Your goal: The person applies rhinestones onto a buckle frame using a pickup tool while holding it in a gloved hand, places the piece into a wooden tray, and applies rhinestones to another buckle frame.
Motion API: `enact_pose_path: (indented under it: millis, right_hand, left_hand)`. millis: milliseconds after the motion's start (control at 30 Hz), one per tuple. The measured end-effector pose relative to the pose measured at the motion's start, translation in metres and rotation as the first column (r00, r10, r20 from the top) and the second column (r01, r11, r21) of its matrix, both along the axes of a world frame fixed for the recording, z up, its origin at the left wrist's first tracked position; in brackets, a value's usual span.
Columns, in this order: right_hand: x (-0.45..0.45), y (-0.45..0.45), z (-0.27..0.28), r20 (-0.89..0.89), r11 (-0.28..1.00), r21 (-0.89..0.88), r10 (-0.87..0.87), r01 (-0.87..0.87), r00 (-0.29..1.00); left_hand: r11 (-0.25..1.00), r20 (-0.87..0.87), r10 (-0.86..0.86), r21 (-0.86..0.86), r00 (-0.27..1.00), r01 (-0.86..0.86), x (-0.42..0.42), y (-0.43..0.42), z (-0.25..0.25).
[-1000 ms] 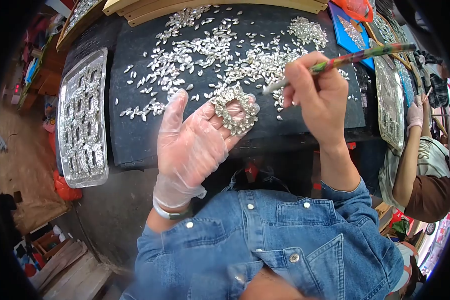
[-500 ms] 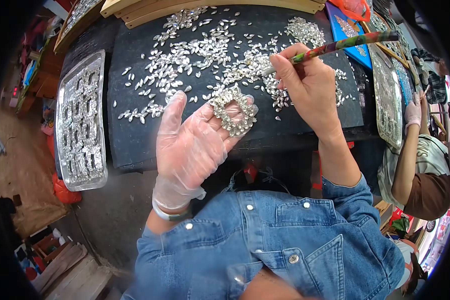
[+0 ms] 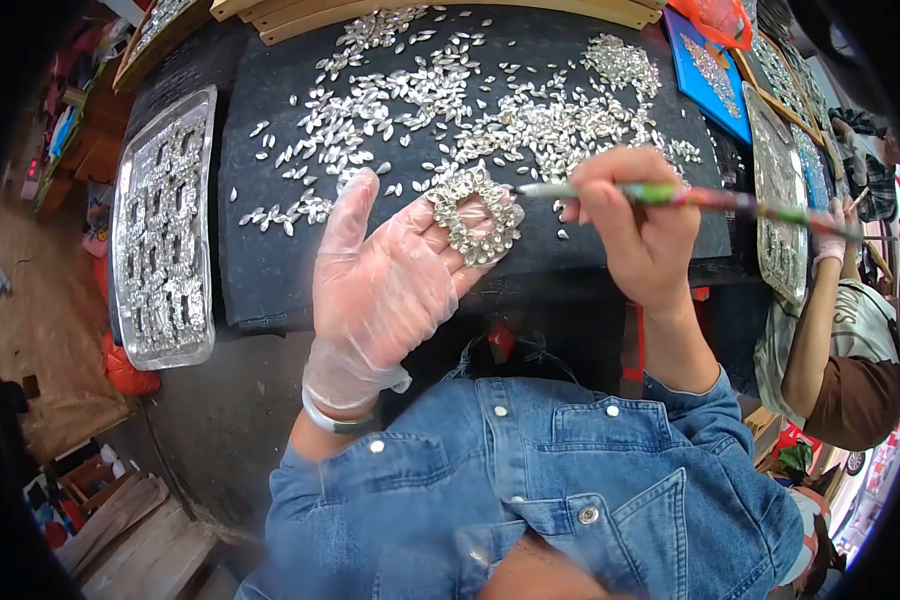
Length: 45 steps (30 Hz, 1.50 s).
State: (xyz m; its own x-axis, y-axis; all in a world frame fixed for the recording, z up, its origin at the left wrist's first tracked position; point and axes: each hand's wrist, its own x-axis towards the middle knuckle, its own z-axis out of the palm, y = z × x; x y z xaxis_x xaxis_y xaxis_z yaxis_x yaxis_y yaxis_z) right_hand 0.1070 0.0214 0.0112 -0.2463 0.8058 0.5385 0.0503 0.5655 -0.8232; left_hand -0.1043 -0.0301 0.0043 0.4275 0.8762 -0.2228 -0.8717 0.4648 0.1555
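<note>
My left hand (image 3: pixel 385 275), in a clear plastic glove, is turned palm up. Across its fingers lies a round rhinestone ornament (image 3: pixel 483 243) with an open centre and petal-like stones around it. My bare right hand (image 3: pixel 642 215) pinches a patterned green-and-red pen-like stick (image 3: pixel 715 199). The stick's pale tip points left, at the right edge of the ornament; whether they touch I cannot tell. Beyond both hands, many loose leaf-shaped rhinestones (image 3: pixel 560 125) are scattered over a black mat (image 3: pixel 270 262).
To the left, a silver tray (image 3: pixel 208 150) holds rows of sparkling pieces. A blue board (image 3: pixel 682 75) and another tray (image 3: pixel 765 150) stand at the right. Wooden frames (image 3: pixel 450 22) line the back. A co-worker's gloved hand (image 3: pixel 828 235) is at far right.
My right hand has moved right and down from the loose stones, bringing the stick's tip to the ornament's edge. The stick has swung nearly level. My left hand has hardly moved.
</note>
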Motion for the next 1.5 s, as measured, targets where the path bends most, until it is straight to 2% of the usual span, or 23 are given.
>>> enact_pose_path:
  millis: [67,233,433,567,767,933,1000,1067,1233,1500]
  right_hand:
    - [0.005,-0.005,-0.006,0.047,0.991,0.121,0.045,-0.05,0.998]
    - [0.011,-0.012,-0.012,0.147,0.967,0.219,0.103,-0.134,0.984]
    - [0.007,-0.012,-0.01,0.189,0.953,0.267,0.09,-0.14,0.978]
    - [0.005,-0.013,-0.011,0.214,0.942,0.3,0.086,-0.15,0.973]
    - [0.006,-0.011,-0.012,0.172,0.927,0.346,0.09,-0.146,0.981]
    - [0.004,-0.012,-0.009,0.201,0.936,0.315,0.099,-0.16,0.975]
    - [0.0,-0.009,-0.005,0.093,0.982,0.188,-0.051,0.033,0.994]
    - [-0.002,-0.005,-0.003,0.005,0.975,0.037,-0.218,0.218,0.976]
    - [-0.003,0.014,-0.005,0.148,0.98,0.035,-0.197,0.193,0.969]
    - [-0.004,0.017,-0.007,0.204,0.98,0.028,-0.199,0.198,0.958]
  left_hand:
    - [1.0,0.031,-0.02,0.024,0.999,0.019,-0.001,0.001,-0.002]
    - [1.0,0.0,-0.023,-0.01,1.0,0.023,-0.001,0.002,0.003]
    - [1.0,0.033,-0.023,0.0,0.999,0.023,-0.002,0.001,0.001]
    - [0.999,-0.019,-0.02,-0.027,1.0,0.019,-0.001,0.001,0.003]
    - [0.999,-0.033,-0.019,-0.04,0.999,0.017,-0.001,0.002,0.005]
    - [1.0,-0.05,-0.007,-0.011,0.999,0.006,0.001,0.002,0.007]
    - [1.0,-0.029,0.004,-0.016,1.0,-0.004,0.001,0.002,0.006]
    - [1.0,-0.009,0.012,-0.023,1.0,-0.012,0.002,0.002,0.006]
    - [0.998,-0.017,0.048,-0.049,0.999,-0.049,0.005,0.0,0.009]
    - [0.997,-0.027,0.049,-0.059,0.998,-0.051,0.006,0.0,0.009]
